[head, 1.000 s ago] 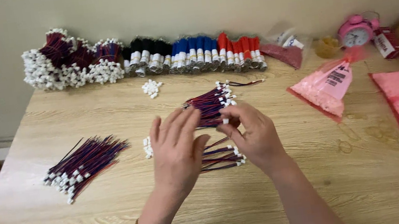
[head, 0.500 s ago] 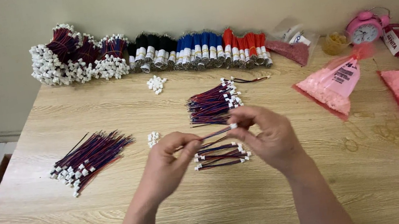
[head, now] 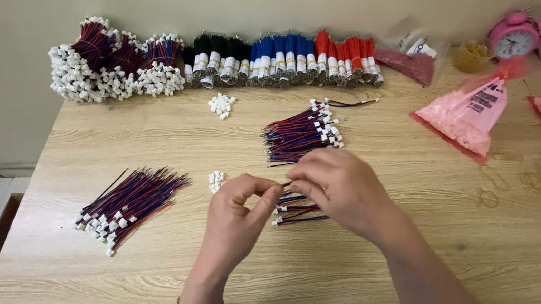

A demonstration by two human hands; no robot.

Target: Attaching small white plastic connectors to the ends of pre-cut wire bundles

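Head view is showing both hands meeting over the middle of the bench (head: 163, 291), fingertips pinching together on one thin wire lead (head: 283, 186). The left hand (head: 237, 213) is gripping it between thumb and forefinger at about the same height as the right hand (head: 337, 181), which is closing its fingers on the other end, so the lead's long axis is running left to right between them, roughly level with the bench's near edge. What sits at the pinched ends is too small to tell.

Just under the two hands, a small loose pile of finished leads (head: 295, 210) is lying on the wood, also pointing left to right, and the right hand is sitting slightly nearer to it. A small cluster of white connectors (head: 216, 180) is lying just beyond the left hand, closer to it than to the right. A larger bundle of red-and-blue leads (head: 299, 134) is lying beyond the right hand, and another bundle (head: 130, 204) is lying well off to the left, angled towards the far right.
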